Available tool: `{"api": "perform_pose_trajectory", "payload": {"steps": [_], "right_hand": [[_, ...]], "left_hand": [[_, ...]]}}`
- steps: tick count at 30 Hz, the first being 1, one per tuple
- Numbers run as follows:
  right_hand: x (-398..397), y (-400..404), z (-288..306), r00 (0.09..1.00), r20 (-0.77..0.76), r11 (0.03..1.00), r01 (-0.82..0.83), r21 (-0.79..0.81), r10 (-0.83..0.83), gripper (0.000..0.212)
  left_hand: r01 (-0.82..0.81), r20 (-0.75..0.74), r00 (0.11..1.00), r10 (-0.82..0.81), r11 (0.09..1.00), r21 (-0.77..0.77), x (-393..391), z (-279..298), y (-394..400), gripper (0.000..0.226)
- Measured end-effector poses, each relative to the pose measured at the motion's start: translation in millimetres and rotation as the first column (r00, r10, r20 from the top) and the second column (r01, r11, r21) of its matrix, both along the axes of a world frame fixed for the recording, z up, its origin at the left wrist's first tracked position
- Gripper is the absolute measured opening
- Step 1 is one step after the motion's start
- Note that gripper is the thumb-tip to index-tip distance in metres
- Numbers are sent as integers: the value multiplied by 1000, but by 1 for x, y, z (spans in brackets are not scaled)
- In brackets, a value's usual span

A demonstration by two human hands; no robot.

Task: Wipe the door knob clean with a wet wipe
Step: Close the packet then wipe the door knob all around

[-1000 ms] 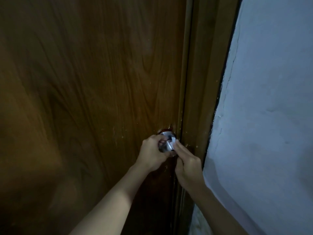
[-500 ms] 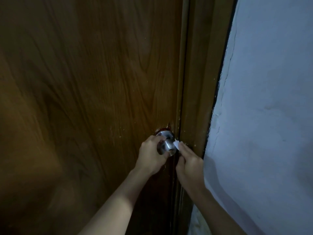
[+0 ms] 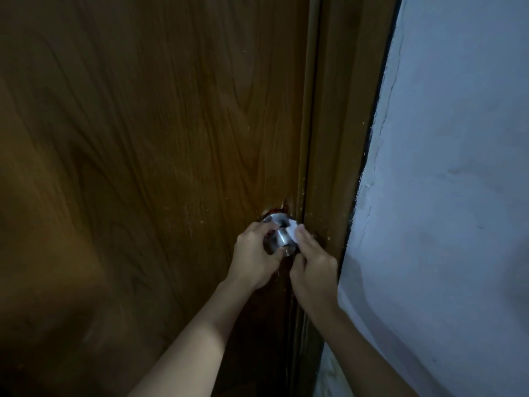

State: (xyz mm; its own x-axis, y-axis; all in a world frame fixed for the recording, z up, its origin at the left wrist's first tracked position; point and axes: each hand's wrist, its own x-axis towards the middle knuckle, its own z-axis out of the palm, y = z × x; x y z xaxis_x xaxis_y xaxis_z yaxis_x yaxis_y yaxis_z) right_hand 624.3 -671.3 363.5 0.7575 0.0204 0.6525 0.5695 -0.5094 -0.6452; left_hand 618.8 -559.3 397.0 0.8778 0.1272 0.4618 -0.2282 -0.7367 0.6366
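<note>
A round silver door knob [image 3: 279,237] sticks out of the brown wooden door [image 3: 143,167] near its right edge. My left hand [image 3: 253,259] grips the knob from the left and below, with fingers curled around it. My right hand [image 3: 313,262] holds a small white wet wipe [image 3: 292,231] pinched at the fingertips and pressed against the upper right side of the knob. Part of the knob is hidden by both hands.
The brown door frame [image 3: 335,138] runs down just right of the knob. A pale blue-grey wall [image 3: 458,196] with a cracked edge fills the right side. The scene is dim.
The wipe has moved from the knob's face to its right side, then slightly up along that side. My left hand has kept its grip on the knob.
</note>
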Motion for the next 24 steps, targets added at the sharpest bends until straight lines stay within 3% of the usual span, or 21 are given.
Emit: {"api": "perform_pose_trajectory", "payload": {"steps": [3, 5, 10, 14, 21, 24], "right_hand": [[-2, 3, -15, 998, -7, 994, -69, -90, 68, 48], [-6, -3, -22, 998, -50, 998, -38, -56, 35, 51], [-1, -3, -11, 998, 34, 997, 47, 57, -49, 42], [4, 11, -8, 997, 20, 994, -76, -76, 78, 44], [2, 8, -23, 1000, -11, 999, -14, 41, 14, 47], [-3, 13, -20, 996, 68, 998, -60, -29, 62, 43]], "left_hand": [[11, -8, 1000, -11, 1000, 8, -1, 1, 1, 45], [19, -23, 1000, -19, 1000, 1, -1, 2, 1, 46], [5, -34, 999, -5, 1000, -7, 1, 2, 1, 46], [17, -11, 1000, -16, 1000, 16, 0, 2, 1, 43], [17, -17, 1000, -17, 1000, 3, 3, -1, 2, 45], [34, -10, 999, -34, 999, 3, 1, 2, 2, 42]]}}
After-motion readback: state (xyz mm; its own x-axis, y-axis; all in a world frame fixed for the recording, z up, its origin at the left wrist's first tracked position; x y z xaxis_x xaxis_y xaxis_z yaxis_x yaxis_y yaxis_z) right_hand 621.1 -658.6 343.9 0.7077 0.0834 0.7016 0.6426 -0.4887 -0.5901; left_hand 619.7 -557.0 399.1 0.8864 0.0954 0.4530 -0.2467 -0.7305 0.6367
